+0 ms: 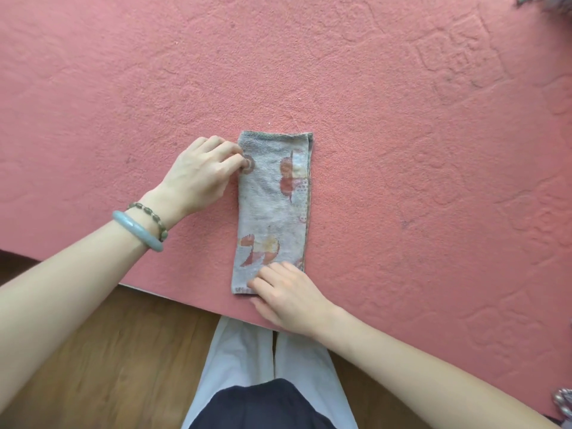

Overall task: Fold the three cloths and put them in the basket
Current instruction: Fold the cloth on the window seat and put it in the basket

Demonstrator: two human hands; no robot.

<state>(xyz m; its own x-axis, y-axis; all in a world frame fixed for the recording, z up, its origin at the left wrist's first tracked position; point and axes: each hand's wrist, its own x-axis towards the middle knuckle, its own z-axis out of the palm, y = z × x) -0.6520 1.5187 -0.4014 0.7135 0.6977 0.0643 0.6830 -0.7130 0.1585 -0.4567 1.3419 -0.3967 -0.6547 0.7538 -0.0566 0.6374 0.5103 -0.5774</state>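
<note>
Trousers (238, 360) | right hand (291, 298), left hand (201, 171) pinch folded cloth (272, 205) | pink tabletop (402, 150)

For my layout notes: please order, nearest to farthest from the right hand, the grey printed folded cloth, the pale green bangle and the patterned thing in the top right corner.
1. Grey printed folded cloth: under the right hand.
2. Pale green bangle: on the left wrist.
3. Patterned thing: far top right corner.
</note>
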